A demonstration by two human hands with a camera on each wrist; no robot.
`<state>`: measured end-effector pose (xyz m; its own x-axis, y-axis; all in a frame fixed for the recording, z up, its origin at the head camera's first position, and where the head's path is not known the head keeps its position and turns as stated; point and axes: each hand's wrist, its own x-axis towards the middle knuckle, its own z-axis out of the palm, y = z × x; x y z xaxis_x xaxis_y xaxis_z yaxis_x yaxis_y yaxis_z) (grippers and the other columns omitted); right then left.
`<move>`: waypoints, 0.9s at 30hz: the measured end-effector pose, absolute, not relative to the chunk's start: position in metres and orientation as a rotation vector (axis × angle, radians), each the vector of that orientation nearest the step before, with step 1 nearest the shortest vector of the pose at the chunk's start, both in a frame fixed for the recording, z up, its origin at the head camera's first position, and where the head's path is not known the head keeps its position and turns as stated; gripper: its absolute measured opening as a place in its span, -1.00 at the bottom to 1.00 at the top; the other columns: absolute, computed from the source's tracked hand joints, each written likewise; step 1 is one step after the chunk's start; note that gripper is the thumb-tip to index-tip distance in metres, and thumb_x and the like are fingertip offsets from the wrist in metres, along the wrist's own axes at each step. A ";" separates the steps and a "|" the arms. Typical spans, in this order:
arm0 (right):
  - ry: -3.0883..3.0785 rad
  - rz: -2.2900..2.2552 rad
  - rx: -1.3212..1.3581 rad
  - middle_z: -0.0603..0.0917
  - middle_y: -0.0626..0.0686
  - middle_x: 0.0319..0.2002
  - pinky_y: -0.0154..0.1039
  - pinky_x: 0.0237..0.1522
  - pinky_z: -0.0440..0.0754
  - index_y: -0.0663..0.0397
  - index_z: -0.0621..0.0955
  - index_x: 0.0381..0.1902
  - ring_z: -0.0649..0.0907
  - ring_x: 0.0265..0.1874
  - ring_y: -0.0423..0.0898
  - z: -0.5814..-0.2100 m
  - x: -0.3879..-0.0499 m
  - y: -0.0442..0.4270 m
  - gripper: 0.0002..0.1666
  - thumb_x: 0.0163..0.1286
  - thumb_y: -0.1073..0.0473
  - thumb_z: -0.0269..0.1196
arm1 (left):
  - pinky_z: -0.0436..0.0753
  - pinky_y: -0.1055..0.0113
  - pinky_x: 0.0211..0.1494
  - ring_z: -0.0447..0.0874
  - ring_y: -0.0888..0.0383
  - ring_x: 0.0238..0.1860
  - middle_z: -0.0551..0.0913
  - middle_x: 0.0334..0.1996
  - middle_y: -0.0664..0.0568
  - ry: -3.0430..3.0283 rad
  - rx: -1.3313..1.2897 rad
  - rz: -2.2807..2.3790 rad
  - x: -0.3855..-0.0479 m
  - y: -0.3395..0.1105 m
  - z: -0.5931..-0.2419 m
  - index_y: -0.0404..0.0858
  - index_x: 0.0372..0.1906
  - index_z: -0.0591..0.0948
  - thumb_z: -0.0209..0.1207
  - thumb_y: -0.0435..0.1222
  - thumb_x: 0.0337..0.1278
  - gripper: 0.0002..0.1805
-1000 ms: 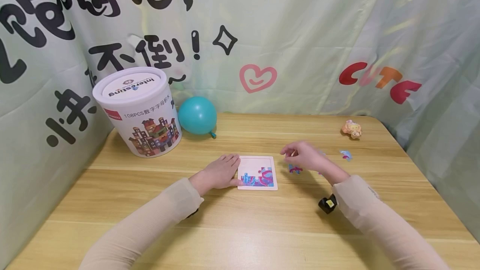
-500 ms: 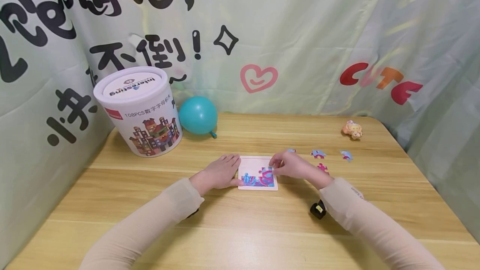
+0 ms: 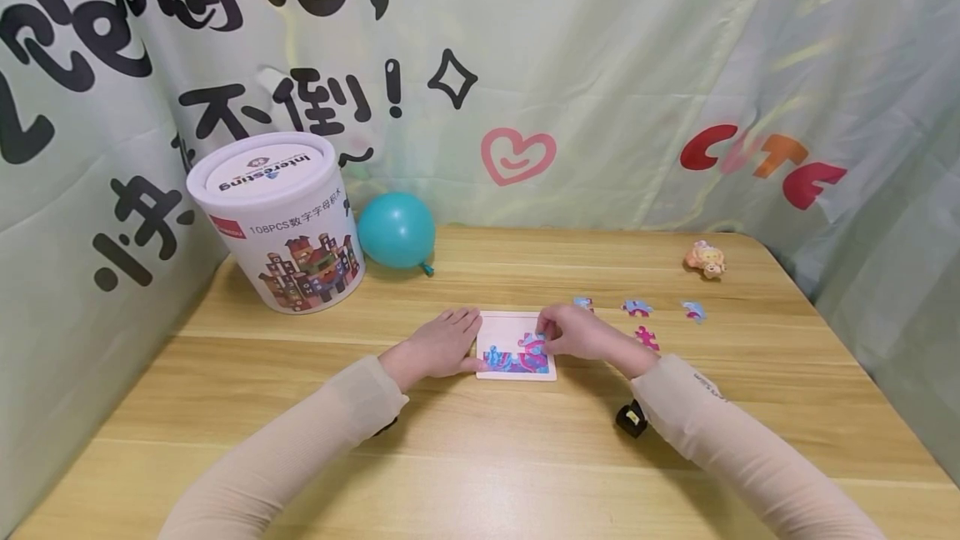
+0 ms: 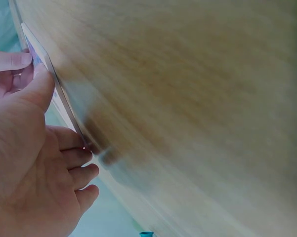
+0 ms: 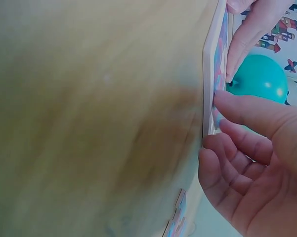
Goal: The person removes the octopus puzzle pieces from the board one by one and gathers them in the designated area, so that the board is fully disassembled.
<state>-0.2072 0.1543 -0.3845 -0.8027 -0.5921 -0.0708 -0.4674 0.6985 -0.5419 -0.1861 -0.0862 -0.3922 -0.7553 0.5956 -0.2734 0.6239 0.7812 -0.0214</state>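
A small pale puzzle tray [image 3: 498, 325] lies on the wooden table, with joined blue, pink and purple pieces [image 3: 513, 361] along its bottom and lower right. My left hand [image 3: 442, 344] rests at the tray's left edge, its fingers fairly straight and its thumb on the lower left corner. At the tray's right side, my right hand [image 3: 579, 332] pinches a puzzle piece [image 5: 217, 117] between thumb and forefinger; the fingers cover most of it. Several loose puzzle pieces [image 3: 637, 307] lie to the right of the tray, one of them a pink piece [image 3: 646, 338].
A large white block tub [image 3: 277, 223] stands at the back left, beside a teal balloon [image 3: 396, 231]. Toward the back right sits a small orange figurine [image 3: 705, 259]. A printed curtain [image 3: 600, 90] hangs behind the wooden table [image 3: 480, 457].
From above the loose pieces, my right hand has moved left to the tray's right edge with a puzzle piece. In the last half second it has barely shifted. My left hand stays put.
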 end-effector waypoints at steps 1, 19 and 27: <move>2.672 -0.755 -0.850 0.50 -0.05 -0.51 -0.28 -0.40 0.46 0.17 0.54 -0.40 0.44 -0.50 -0.16 -0.384 -0.207 0.154 -0.81 0.07 0.36 0.36 | -0.05 0.19 0.38 -0.09 0.01 0.40 0.00 0.40 -0.15 2.721 0.947 -0.160 -0.186 -0.086 -0.392 -0.39 0.39 0.07 -0.17 0.19 0.25 -0.14; 2.593 -0.838 -0.903 0.48 -0.09 -0.55 -0.30 -0.46 0.43 0.12 0.58 -0.39 0.41 -0.53 -0.17 -0.384 -0.206 0.158 -0.91 0.18 0.38 0.26 | -0.04 0.18 0.38 -0.09 0.00 0.39 0.01 0.40 -0.16 2.725 0.952 -0.163 -0.186 -0.086 -0.391 -0.40 0.39 0.07 -0.16 0.18 0.25 -0.14; 2.508 -1.026 -0.872 0.45 -0.03 -0.55 -0.33 -0.51 0.43 0.19 0.52 -0.39 0.40 -0.54 -0.15 -0.382 -0.208 0.165 -0.90 0.19 0.43 0.22 | -0.04 0.18 0.38 -0.08 0.00 0.39 0.01 0.40 -0.15 2.724 0.948 -0.164 -0.185 -0.086 -0.391 -0.40 0.39 0.07 -0.16 0.18 0.25 -0.14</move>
